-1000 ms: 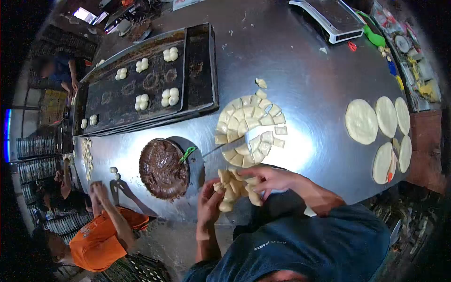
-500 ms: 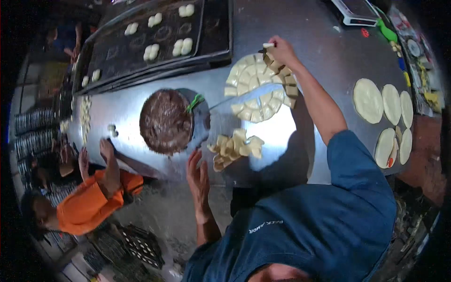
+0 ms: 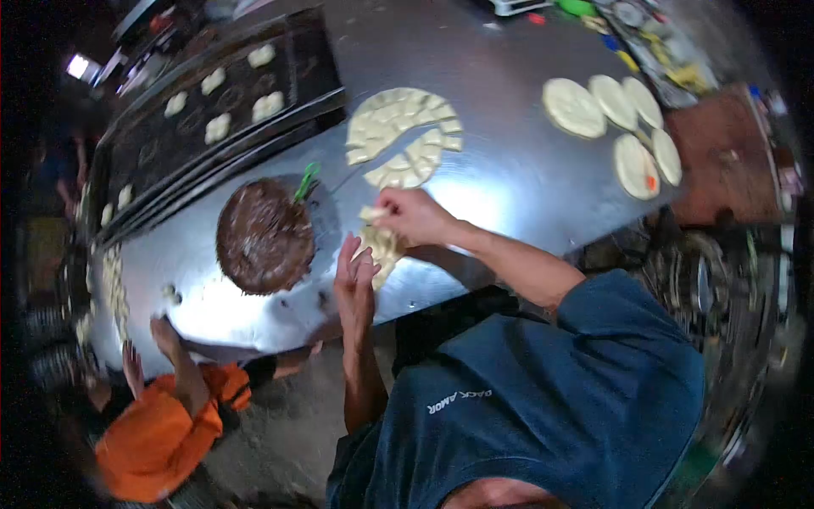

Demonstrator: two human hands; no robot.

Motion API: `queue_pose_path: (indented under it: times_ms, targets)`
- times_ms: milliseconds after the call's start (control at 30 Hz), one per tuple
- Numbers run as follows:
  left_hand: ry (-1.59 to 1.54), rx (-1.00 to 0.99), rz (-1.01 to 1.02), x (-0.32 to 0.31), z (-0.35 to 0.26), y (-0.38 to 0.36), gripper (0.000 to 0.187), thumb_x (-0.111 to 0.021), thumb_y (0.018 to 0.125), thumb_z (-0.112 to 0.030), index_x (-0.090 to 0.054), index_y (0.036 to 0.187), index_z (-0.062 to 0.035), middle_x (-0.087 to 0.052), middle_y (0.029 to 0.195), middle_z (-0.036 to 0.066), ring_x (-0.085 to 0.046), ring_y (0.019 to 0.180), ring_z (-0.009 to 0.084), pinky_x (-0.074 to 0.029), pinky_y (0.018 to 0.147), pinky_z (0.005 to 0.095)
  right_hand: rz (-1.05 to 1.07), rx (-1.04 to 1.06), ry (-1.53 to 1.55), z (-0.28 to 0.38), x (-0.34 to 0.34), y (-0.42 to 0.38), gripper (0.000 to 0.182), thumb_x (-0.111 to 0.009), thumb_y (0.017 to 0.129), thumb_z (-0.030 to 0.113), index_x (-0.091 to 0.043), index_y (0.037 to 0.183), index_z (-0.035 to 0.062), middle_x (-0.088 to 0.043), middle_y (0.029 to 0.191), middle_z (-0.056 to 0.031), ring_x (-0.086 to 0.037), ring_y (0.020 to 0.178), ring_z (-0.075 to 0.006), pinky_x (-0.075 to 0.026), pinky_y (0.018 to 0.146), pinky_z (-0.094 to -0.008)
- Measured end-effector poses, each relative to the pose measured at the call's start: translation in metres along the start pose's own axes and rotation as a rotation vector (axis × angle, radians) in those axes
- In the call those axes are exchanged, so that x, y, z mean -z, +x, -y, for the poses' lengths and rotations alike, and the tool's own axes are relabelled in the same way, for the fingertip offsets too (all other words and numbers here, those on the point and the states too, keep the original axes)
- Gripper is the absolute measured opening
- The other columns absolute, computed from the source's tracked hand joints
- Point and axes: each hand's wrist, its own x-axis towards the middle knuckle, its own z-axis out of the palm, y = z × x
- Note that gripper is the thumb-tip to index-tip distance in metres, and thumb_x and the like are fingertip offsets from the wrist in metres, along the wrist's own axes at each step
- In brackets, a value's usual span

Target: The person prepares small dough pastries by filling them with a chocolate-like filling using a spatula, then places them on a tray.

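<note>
My right hand (image 3: 407, 216) pinches a small piece of pale dough (image 3: 371, 213) above the heap of cut dough pieces (image 3: 383, 248). Beside that heap, on its left, is my left hand (image 3: 355, 273), fingers raised and apart, holding nothing that I can make out. Behind my hands lies a round of dough (image 3: 394, 123) cut into many pieces, with a curved gap across it. To the left stands a round container of brown filling (image 3: 265, 237), a green-handled tool (image 3: 307, 181) at its edge.
Black trays (image 3: 242, 102) with dough balls are at the back left. Flat dough ovals (image 3: 574, 108) lie on the right of the metal table (image 3: 509, 182). A co-worker in orange (image 3: 161, 433) has hands near small dough pieces at the left.
My right hand has come from the cut round down to the heap, near my left hand, with a dough piece in its fingers. The camera view has turned and shifted.
</note>
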Motion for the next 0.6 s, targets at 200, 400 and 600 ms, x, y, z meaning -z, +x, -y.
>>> queue_pose_path:
  times_ms: [200,400,600]
  targets:
    - [0.013,-0.029,0.105,-0.021,-0.025,-0.009,0.040,-0.057,0.091,-0.005,-0.046,0.128,0.0043,-0.054,0.114,0.016,-0.060,0.097,0.0196,-0.053,0.082,0.0288,0.069,-0.226,0.678,0.028,0.005,-0.061,0.020,-0.056,0.093,0.014,-0.061,0.102,-0.0034,-0.062,0.095,-0.0084,-0.063,0.083,-0.0144,-0.057,0.072,-0.0280]
    - [-0.170,-0.154,0.025,-0.060,-0.033,-0.024,0.037,-0.061,0.087,-0.004,-0.050,0.121,0.0035,-0.057,0.105,0.014,-0.058,0.087,0.0148,-0.051,0.074,0.0253,0.030,-0.056,0.581,0.032,0.030,-0.086,0.018,-0.060,0.090,0.010,-0.062,0.102,-0.0036,-0.063,0.093,-0.0073,-0.061,0.082,-0.0124,-0.053,0.074,-0.0262]
    - [-0.193,-0.161,-0.015,-0.086,-0.016,-0.034,0.024,-0.060,0.085,0.001,-0.055,0.109,0.0010,-0.061,0.098,0.009,-0.058,0.083,0.0129,-0.048,0.067,0.0249,0.060,-0.090,0.573,0.008,0.058,-0.099,0.014,-0.063,0.083,0.001,-0.063,0.097,-0.0017,-0.064,0.090,-0.0066,-0.061,0.082,-0.0119,-0.051,0.072,-0.0246]
